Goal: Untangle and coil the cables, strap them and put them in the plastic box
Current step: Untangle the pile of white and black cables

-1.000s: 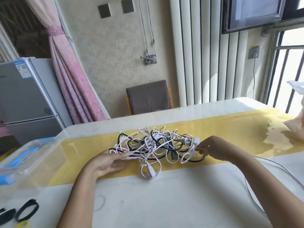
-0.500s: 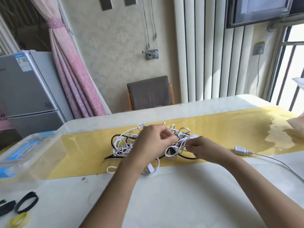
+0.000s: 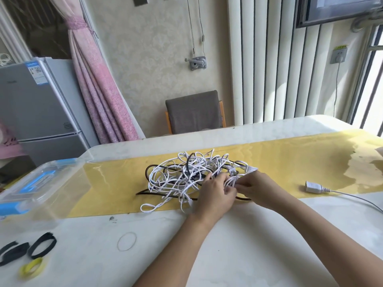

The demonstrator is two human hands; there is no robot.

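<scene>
Left hand (image 3: pixel 215 193): fingers curling into white strands at the near right edge of the cable tangle (image 3: pixel 182 177); gripping them, probably to be anchoring the heap while the other hand is working

Right hand (image 3: pixel 256 186): pinching a few white strands just beside the left hand's fingertips; the two hands are nearly touching; likely teasing one lead free where the knot is tightest

Cable tangle: lying on the yellow runner (image 3: pixel 116 183) in the middle of the desk (image 3: pixel 228 255); white loops are winding over a black cable (image 3: pixel 157 194); nothing is coiled yet, so untangling is looking barely begun

Loose white plug (image 3: pixel 313 187): sitting apart to the right, its cord trailing off the frame edge; whether it is joining the heap, cannot tell

Straps: black straps (image 3: pixel 42 247) and a yellow strap (image 3: pixel 32 270) are waiting at the near left corner, well apart from the cables; laid out within reach for the binding step

Plastic box (image 3: pixel 51 183): standing at the left end of the desk, clear with blue clips; holding no cables as far as is showing
</scene>
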